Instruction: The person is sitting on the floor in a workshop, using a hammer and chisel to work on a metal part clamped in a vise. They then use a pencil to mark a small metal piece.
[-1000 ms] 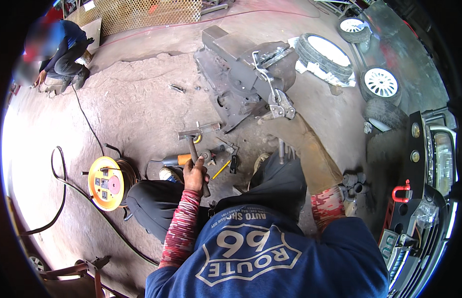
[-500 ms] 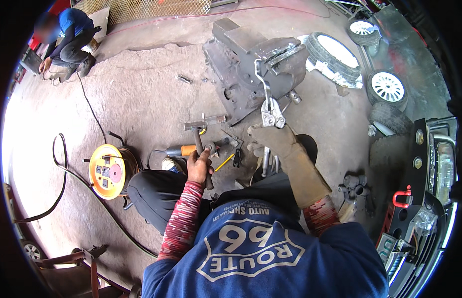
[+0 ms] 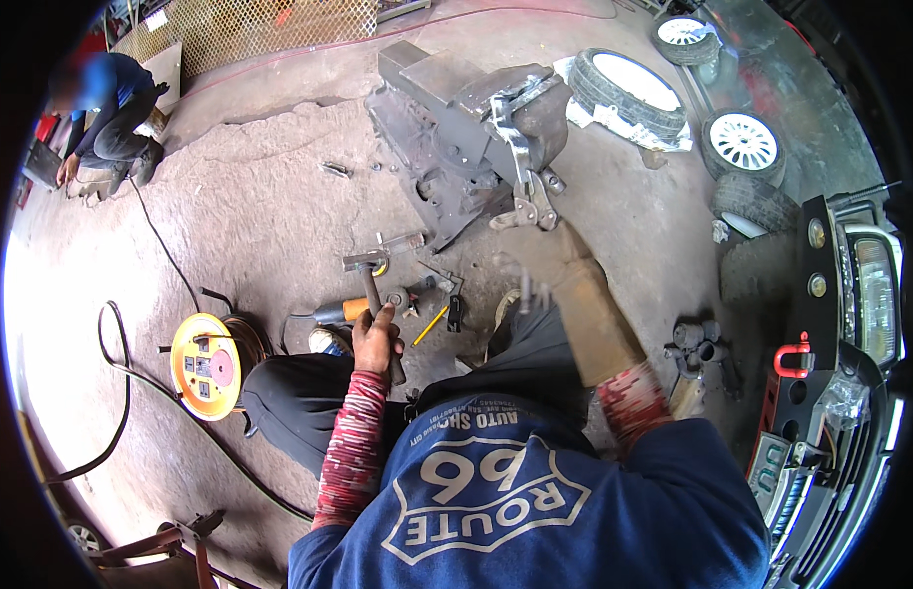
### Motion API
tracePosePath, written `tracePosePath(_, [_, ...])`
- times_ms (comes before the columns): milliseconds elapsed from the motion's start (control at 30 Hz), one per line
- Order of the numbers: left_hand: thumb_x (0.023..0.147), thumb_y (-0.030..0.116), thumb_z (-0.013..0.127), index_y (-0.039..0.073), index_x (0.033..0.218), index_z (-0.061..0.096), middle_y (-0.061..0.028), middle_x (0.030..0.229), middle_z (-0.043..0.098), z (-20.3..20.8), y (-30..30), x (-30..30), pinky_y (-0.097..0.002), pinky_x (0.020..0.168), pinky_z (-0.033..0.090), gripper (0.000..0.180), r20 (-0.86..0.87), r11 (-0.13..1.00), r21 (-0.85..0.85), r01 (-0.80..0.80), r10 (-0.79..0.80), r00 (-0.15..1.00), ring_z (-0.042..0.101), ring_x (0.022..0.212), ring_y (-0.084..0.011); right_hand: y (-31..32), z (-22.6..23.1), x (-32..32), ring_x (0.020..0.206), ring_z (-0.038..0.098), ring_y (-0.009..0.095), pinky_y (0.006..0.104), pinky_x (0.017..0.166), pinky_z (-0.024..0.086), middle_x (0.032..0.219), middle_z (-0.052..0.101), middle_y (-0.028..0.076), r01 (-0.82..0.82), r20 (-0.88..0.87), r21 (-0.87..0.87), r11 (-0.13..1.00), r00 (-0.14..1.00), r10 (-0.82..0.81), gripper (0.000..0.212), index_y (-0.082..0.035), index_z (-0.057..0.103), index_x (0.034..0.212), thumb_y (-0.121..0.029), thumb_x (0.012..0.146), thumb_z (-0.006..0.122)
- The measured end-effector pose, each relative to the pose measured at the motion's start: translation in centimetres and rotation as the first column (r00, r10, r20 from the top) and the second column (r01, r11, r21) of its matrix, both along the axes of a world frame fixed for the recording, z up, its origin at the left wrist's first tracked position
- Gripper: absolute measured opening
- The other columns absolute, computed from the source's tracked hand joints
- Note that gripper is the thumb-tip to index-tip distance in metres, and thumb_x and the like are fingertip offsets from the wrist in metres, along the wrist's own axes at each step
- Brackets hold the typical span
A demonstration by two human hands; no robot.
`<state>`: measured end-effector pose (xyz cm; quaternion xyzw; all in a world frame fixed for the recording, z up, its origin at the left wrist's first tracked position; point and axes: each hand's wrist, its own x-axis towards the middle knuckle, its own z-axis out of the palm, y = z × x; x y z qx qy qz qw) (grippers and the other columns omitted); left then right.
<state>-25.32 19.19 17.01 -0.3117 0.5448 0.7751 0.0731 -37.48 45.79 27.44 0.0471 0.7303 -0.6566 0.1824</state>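
My bare left hand (image 3: 376, 339) is wrapped round the handle of a hammer (image 3: 359, 263), whose head points away from me. A thick tan work glove covers my right hand (image 3: 547, 253), closed round locking pliers (image 3: 533, 204); their handle ends are smeared by motion. The jaws clamp a bent metal strip (image 3: 516, 147) lying against a heavy grey metal block (image 3: 466, 128). Whether the strip touches the block all along, I cannot tell. Near the hammer lie an orange and grey angle grinder (image 3: 354, 310), a yellow pencil (image 3: 430, 325) and a small black tool (image 3: 456, 312).
To the left stands a yellow cable reel (image 3: 203, 368) with a black cord. White-rimmed wheels (image 3: 638, 86) lie at the far right. A vehicle front (image 3: 849, 324) flanks my right side, beside several metal parts (image 3: 699, 353). Another person (image 3: 113, 108) crouches at the far left.
The whole view has shifted slightly. My right hand has tilted the pliers, and the strip has turned closer against the block. The hammer stays in my left hand.
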Motion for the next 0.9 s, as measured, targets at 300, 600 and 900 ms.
tracePosePath(300, [0.094, 0.029, 0.066, 0.003, 0.097, 0.054, -0.0014, 0.064, 0.048, -0.2, -0.1, 0.0, -0.0272, 0.04, 0.037, 0.029, 0.027, 0.999, -0.046, -0.028, 0.03, 0.999, 0.044, 0.043, -0.0118, 3.9, 14.4, -4.7, 0.084, 0.071, 0.026, 0.0425, 0.079, 0.057, 0.092, 0.073, 0.012, -0.058, 0.103, 0.991, -0.117, 0.895, 0.434, 0.044, -0.008, 0.071, 0.104, -0.046, 0.092, 0.053])
tracePosePath(600, [0.094, 0.029, 0.067, 0.003, 0.097, 0.054, -0.0009, 0.063, 0.047, -0.3, -0.1, -0.2, -0.0267, 0.04, 0.037, 0.029, 0.027, 0.999, -0.046, -0.016, 0.017, 0.999, 0.044, 0.044, -0.0114, 1.1, 16.1, -7.8, 0.096, 0.069, 0.034, 0.0466, 0.087, 0.052, 0.107, 0.07, 0.019, -0.324, 0.295, 0.945, -0.037, 0.803, 0.519, 0.038, -0.009, 0.072, 0.109, -0.037, 0.091, 0.053])
tracePosePath(900, [0.094, 0.027, 0.066, 0.004, 0.097, 0.053, -0.0001, 0.062, 0.046, 0.2, -0.3, -0.2, -0.0268, 0.04, 0.037, 0.027, 0.015, 0.998, 0.031, -0.052, 0.052, 0.999, 0.042, 0.043, -0.0106, -0.5, 13.6, -9.8, 0.092, 0.071, 0.03, 0.0419, 0.078, 0.058, 0.101, 0.072, 0.013, -0.286, 0.503, 0.861, -0.421, 0.606, 0.617, 0.028, -0.005, 0.072, 0.105, -0.024, 0.087, 0.063])
